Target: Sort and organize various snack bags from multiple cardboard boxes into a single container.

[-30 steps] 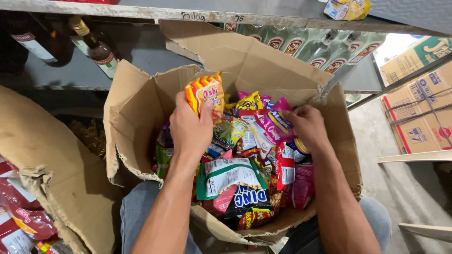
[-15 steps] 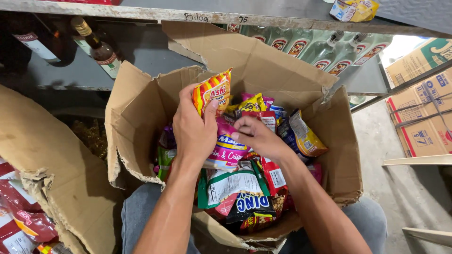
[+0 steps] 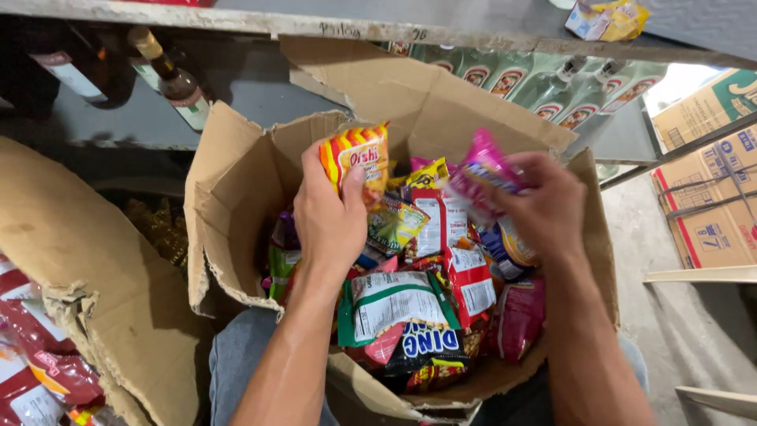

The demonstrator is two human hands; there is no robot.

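An open cardboard box [image 3: 236,197] rests on my lap, filled with several small snack packets of many colours. My left hand [image 3: 327,217] holds an orange and yellow striped snack packet [image 3: 355,154] up above the pile. My right hand [image 3: 544,205] grips a pink snack packet [image 3: 485,170] lifted over the right half of the box. Green-white [image 3: 394,304] and red [image 3: 473,284] packets lie under both hands.
A second torn cardboard box [image 3: 87,292] stands at the left with red packets [image 3: 31,355] beside it. Dark bottles [image 3: 169,75] lie under a shelf behind; green bottles [image 3: 552,83] line the back right. Stacked cartons [image 3: 710,197] stand at the right.
My right hand rose from deep in the pile with a pink packet in it. My left hand kept the striped packet and shifted slightly right.
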